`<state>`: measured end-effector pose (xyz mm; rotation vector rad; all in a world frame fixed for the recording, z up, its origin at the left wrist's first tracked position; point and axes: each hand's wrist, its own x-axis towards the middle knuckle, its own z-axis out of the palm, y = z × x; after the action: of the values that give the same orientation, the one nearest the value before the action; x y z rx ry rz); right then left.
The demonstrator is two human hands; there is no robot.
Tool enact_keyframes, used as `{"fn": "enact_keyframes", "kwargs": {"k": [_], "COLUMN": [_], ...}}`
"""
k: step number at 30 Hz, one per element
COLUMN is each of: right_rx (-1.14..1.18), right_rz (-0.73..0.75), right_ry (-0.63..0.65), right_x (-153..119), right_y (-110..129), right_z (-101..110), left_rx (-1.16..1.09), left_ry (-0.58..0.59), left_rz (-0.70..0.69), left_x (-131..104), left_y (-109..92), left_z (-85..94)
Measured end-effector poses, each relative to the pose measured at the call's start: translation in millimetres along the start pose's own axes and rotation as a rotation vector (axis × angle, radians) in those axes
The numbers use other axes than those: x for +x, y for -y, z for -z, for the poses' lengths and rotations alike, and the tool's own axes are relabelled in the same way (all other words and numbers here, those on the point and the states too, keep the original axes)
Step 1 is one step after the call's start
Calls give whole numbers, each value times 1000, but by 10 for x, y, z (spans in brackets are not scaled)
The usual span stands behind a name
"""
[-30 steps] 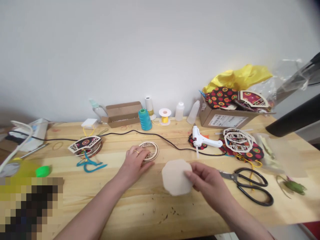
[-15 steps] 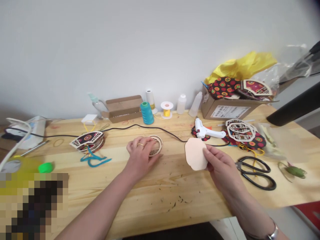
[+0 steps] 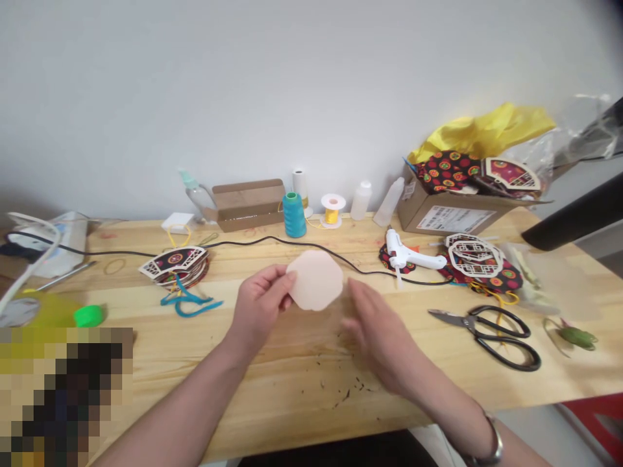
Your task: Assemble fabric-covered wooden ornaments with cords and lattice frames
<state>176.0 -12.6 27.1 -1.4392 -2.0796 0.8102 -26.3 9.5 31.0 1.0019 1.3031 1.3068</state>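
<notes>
Left hand (image 3: 257,301) pinches the pale panel (image 3: 316,281), likely light, stiff and best rim-held, left of the glue gun (image 3: 413,258); right hand (image 3: 382,334) spread.

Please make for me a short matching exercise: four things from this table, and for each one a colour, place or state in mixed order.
Things:
1. Pale flat piece
2. Thread cone
3. Glue gun
4. Scissors

Descriptions:
A. White, lying on its side
B. Black-handled, lying flat
C. Held by the left hand
D. Teal, standing upright

Right pairs: 1-C, 2-D, 3-A, 4-B
</notes>
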Motion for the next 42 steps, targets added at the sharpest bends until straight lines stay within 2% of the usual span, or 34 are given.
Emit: {"fn": "enact_keyframes", "kwargs": {"k": [1, 3, 4, 5, 6, 9, 10, 12, 14, 16, 19, 21, 23, 25, 27, 29, 32, 34, 38, 40, 42], "right_rx": [-14, 166, 300, 364, 363, 177, 185, 340, 425, 469, 575, 606, 593, 509, 368, 236, 128, 131, 301, 473, 722], "right_rz": [84, 323, 445, 468, 426, 158, 141, 196, 226, 156, -56, -140, -164, -121, -30, 45, 68, 48, -32, -88, -148], "right_ry": [135, 523, 661, 700, 646, 297, 299, 443, 522, 496, 366, 346, 393, 414, 366, 257, 56, -24, -118, -142, -107], "right_x": [-62, -170, -204, -222, -226, -222, -230, -259, -277, -258, -196, -179, -187, -187, -145, -47, 176, 333, 547, 581, 582], "right_y": [61, 195, 251, 292, 318, 328, 324, 315, 291, 231, 98, 26, -6, -9, -12, -37, -99, -122, -85, -51, -31], "right_z": [13, 58, 78, 91, 91, 15, -21, -65, -43, 42, 187, 232, 242, 258, 309, 387, 484, 500, 443, 406, 372], "left_rx": [-57, -130, -145, -150, -148, -107, -91, -68, -65, -65, -56, -48, -47, -45, -43, -46, -58, -62, -53, -55, -60], "left_ry": [-53, -114, -125, -129, -128, -109, -96, -58, -12, 36, 100, 127, 138, 122, 83, 34, 7, 25, 72, 87, 98], "left_rz": [7, 9, 8, 7, 10, 29, 34, 44, 54, 64, 80, 91, 100, 100, 89, 75, 78, 91, 121, 127, 119], "left_x": [23, 55, 62, 64, 61, 39, 31, 22, 21, 20, 8, -7, -18, -19, -9, 8, 29, 31, 11, -1, -7], "left_y": [-16, -39, -45, -46, -43, -24, -17, -2, 14, 35, 65, 80, 92, 101, 108, 115, 125, 131, 136, 130, 121], "left_z": [12, 27, 28, 27, 23, 13, 11, 11, 10, 5, -9, -18, -22, -20, -12, -1, 17, 24, 17, 9, 4]}}
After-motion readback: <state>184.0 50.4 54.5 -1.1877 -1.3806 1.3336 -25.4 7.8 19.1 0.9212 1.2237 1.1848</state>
